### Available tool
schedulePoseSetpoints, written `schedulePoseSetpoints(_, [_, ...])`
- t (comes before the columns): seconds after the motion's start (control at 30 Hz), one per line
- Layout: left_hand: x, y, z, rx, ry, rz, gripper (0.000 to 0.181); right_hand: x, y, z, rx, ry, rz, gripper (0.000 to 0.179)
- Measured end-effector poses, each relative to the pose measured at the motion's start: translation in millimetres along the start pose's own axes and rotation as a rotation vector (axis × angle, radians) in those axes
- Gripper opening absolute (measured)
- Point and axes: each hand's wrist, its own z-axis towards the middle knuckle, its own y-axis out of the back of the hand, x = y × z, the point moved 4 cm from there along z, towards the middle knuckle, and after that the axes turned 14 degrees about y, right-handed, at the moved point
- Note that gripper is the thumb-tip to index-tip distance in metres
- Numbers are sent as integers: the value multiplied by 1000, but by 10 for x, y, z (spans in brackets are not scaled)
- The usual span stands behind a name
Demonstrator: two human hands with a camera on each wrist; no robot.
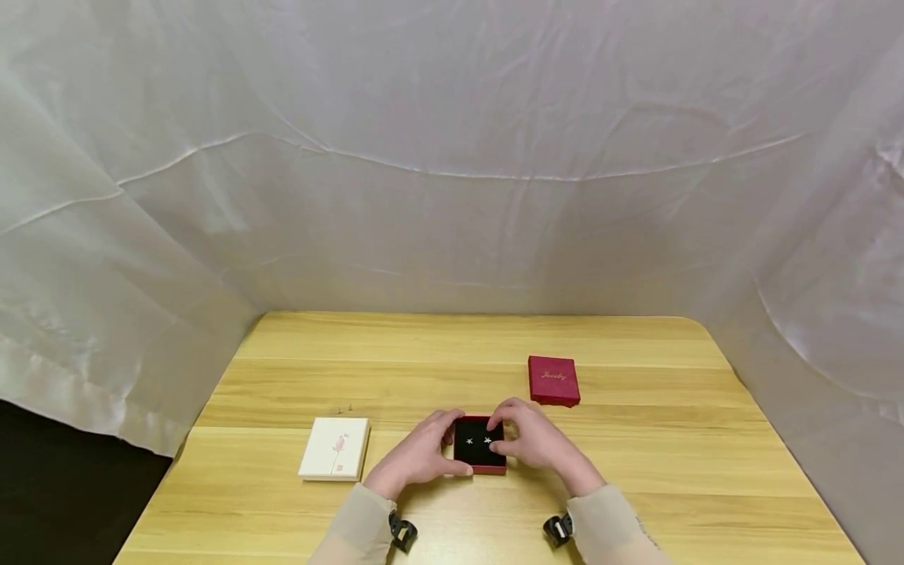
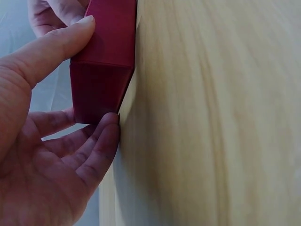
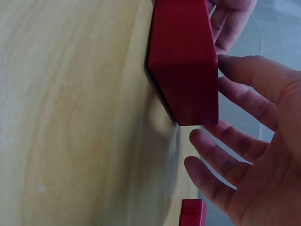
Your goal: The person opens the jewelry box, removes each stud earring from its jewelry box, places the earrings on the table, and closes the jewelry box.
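Note:
A red jewelry box with a black lining stands uncovered on the table. Two small star-shaped earrings, a left earring and a right earring, sit on the lining. My left hand grips the box from its left, with the thumb on the near side and fingers around the far left corner, as the left wrist view shows. Over the box's right edge, my right hand holds its thumb and forefinger apart near the right earring. In the right wrist view its other fingers are loosely bent beside the red box wall.
A dark red lid with gold lettering lies behind and to the right. At left rests a white box with a pink flower print; tiny thin items lie just behind it. Pale cloth hangs around the wooden table.

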Motion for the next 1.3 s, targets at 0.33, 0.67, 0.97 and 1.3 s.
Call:
schedulePoseSetpoints(0.33, [-11, 10, -11, -1, 2, -10, 89, 14, -85, 15, 32, -25, -54, 19])
schedulePoseSetpoints(0.67, [-14, 9, -12, -6, -2, -18, 88, 42, -116, 33, 58, -24, -107, 24])
schedulePoseSetpoints(0.97, [-31, 16, -21, -21, -24, -21, 87, 63, -116, 29, 57, -36, -168, 23])
schedulePoseSetpoints(1.3, [-18, 11, -2, -21, -8, -24, 88, 106, -107, 32, 62, -48, -203, 19])
